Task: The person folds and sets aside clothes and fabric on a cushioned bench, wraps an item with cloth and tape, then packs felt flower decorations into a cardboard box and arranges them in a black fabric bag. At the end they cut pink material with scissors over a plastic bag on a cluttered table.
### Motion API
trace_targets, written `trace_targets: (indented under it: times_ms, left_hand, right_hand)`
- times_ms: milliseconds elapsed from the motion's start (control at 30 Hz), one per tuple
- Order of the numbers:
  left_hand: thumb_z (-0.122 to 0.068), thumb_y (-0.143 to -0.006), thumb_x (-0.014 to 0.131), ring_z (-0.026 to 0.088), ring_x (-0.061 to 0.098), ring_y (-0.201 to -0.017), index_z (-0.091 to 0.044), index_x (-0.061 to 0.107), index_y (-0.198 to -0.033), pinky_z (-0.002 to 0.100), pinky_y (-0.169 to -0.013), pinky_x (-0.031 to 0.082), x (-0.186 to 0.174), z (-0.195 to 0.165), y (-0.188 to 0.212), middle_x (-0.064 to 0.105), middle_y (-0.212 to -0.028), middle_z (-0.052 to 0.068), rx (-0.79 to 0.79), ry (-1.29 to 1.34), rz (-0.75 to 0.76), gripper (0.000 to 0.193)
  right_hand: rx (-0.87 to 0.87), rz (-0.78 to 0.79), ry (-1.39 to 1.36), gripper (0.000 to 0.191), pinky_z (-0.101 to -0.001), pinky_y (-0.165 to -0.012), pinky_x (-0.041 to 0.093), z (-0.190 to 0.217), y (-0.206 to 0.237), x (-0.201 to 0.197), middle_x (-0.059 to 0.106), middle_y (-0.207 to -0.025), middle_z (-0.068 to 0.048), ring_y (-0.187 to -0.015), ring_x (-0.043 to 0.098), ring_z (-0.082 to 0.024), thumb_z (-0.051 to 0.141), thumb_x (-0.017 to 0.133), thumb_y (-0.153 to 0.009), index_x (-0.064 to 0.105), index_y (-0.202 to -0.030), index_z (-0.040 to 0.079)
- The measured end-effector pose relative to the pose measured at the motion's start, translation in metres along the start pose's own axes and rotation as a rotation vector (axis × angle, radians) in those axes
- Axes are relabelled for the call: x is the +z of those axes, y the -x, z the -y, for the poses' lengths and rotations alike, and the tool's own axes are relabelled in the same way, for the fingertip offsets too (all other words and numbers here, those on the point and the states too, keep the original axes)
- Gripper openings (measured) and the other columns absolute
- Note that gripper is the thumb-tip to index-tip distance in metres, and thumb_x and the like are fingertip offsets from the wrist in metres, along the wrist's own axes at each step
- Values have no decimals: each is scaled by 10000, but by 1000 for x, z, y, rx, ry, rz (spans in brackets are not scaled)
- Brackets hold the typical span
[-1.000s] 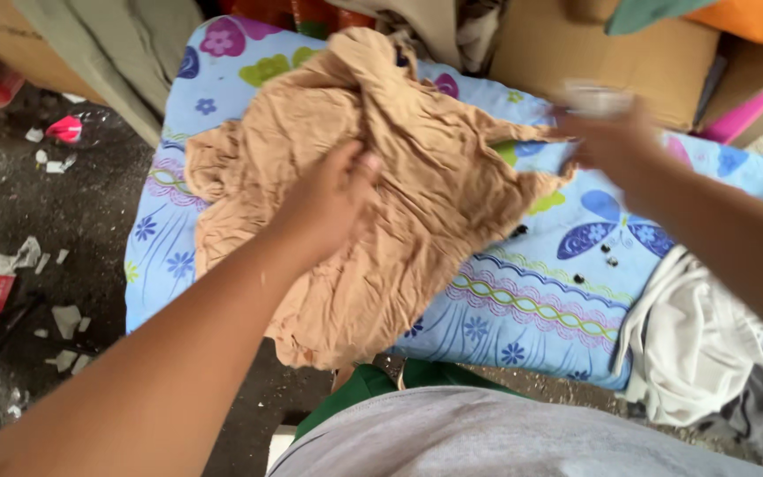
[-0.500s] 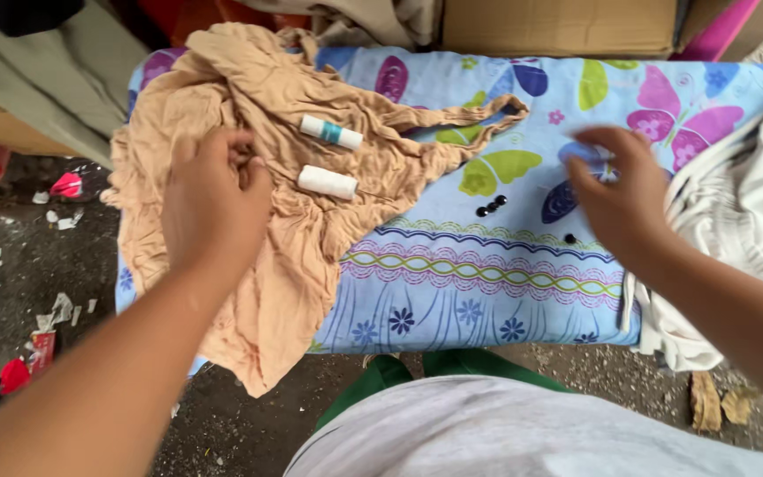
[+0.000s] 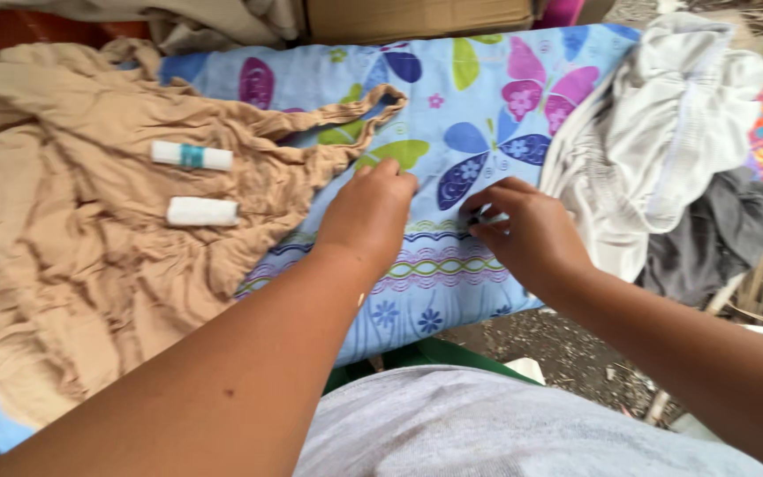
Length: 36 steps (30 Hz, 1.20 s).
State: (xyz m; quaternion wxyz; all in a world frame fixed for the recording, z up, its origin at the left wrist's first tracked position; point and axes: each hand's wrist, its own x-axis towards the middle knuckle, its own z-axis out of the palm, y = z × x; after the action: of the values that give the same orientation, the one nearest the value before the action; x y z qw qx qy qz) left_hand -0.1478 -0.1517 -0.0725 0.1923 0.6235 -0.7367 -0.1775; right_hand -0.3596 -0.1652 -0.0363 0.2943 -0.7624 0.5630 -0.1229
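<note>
Now, left hand (image 3: pixel 373 208): lies knuckles-up on the butterfly-print sheet (image 3: pixel 487 97). Its fingers (image 3: pixel 390 177) are curled under with the tips hidden, so whether they grip anything cannot be told.
Right hand (image 3: pixel 532 231): at 3 o'clock of the left hand and just beside it. The thumb and forefinger are closed to a fine pinch on a small item (image 3: pixel 476 215), which is too small to identify.
Small item: held low against the sheet, between the two hands.
Tan garment (image 3: pixel 72 256): crumpled at 9 o'clock of the left hand. One strap loops towards 12 o'clock.
White tube with teal band (image 3: pixel 192 156): lies on the tan garment at 10 o'clock of the left hand.
Plain white tube (image 3: pixel 202 211): lies on the garment just below the banded tube, apart from it.
White garment (image 3: pixel 655 132): heaped at 2 o'clock of the right hand, over grey cloth (image 3: pixel 735 225).
Cardboard box (image 3: pixel 417 13): at 12 o'clock, behind the sheet.
Step in hand (judged): fine fingertip work on the small item, with the left hand steadying the sheet.
Next move (judged): calls for a firm pinch and a taut sheet.
</note>
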Motion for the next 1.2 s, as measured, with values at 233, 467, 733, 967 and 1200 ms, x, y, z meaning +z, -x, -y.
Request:
trace_targets:
  times_ms: [233, 467, 733, 967, 1200]
  left_hand:
    - [-26, -792, 680, 373, 692, -920, -52, 763, -831, 473, -820, 543, 6, 5, -5, 712, -939, 187, -34, 90, -69, 95]
    - [-52, -766, 742, 305, 715, -848, -73, 798, -886, 430, -761, 554, -37, 2, 36, 742, -889, 131, -218, 295, -274, 134]
    - [-106, -885, 725, 252, 736, -751, -96, 812, -1025, 364, -684, 556, -127, 56, 96, 740, -870, 149, -504, 151, -647, 165]
    - [-116, -903, 689, 215, 726, -714, -128, 810, -1045, 336, -667, 547, -132, 96, 114, 749, -855, 119, -578, 182, -510, 187]
    - [-98, -929, 663, 235, 665, -675, -147, 819, -1071, 357, -628, 503, -107, 74, 125, 697, -790, 131, -621, 147, -550, 216]
  right_hand:
    - [-51, 44, 74, 178, -321, -722, 593, -6, -4, -5, 724, -946, -45, -770, 740, -190, 82, 757, -820, 781, -994, 107]
    - [118, 50, -9, 195, -292, -670, 556, 7, -33, -4, 779, -814, -48, -720, 709, -121, 134, 803, -802, 795, -993, 103]
    - [-313, 184, -463, 258, -249, -691, 562, 131, -90, 71, 778, -857, -5, -761, 689, -46, 148, 783, -823, 779, -1076, 101]
    - [-151, 140, -161, 227, -307, -698, 547, 90, -74, 53, 785, -871, -101, -794, 682, -147, 247, 801, -884, 790, -1023, 69]
    - [9, 91, 9, 197, -339, -632, 581, -35, -6, -1, 712, -1003, -25, -800, 762, -146, 243, 754, -798, 800, -975, 169]
